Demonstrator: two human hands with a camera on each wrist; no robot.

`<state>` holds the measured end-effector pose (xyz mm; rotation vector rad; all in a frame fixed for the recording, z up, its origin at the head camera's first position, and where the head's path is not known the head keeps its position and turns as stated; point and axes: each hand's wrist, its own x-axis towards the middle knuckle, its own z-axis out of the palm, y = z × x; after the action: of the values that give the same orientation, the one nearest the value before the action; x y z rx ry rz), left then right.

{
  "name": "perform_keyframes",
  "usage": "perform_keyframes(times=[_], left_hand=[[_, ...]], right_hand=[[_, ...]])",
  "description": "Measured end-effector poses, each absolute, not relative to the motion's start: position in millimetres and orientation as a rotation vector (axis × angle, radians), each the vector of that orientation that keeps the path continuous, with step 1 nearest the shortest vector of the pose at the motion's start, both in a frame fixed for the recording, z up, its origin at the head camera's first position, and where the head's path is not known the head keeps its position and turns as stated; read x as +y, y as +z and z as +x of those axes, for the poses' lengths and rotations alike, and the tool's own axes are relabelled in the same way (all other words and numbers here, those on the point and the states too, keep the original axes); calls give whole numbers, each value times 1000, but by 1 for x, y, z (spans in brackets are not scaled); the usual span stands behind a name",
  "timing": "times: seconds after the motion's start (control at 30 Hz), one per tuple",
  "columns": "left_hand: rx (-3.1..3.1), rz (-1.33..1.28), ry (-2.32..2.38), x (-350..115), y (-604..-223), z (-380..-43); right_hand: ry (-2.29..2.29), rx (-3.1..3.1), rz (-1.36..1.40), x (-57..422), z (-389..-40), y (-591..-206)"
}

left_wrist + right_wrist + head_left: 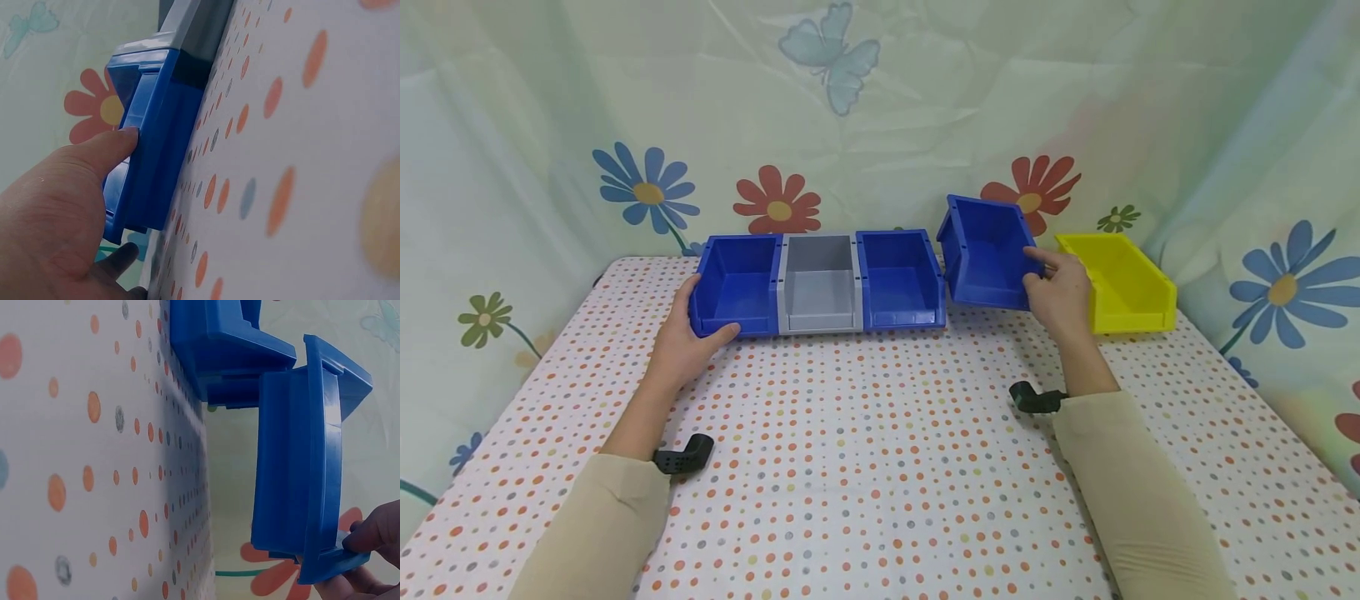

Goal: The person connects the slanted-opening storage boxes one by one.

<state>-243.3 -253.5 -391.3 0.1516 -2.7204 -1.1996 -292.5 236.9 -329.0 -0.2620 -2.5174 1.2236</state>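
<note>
At the left end of a joined row, my left hand (688,340) holds a blue storage bin (737,287), its thumb on the front lip and its fingers along the left side. A grey bin (820,292) and a second blue bin (901,287) continue that row. My right hand (1062,287) grips another blue bin (992,254) by its right side wall, thumb inside. In the right wrist view this held bin (287,462) hangs above the table, tilted, close beside the row's right end.
A yellow bin (1123,287) stands on the table just right of my right hand. The table has a dotted cloth (865,467). A flowered curtain (917,108) hangs behind the bins and at both sides.
</note>
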Motion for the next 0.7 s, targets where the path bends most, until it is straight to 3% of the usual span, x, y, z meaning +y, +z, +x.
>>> perform_keyframes(times=[0.7], left_hand=[[-2711,150,-1203,-254,-393,-244]], right_hand=[[1235,-2509,-232,235,-296,-326]])
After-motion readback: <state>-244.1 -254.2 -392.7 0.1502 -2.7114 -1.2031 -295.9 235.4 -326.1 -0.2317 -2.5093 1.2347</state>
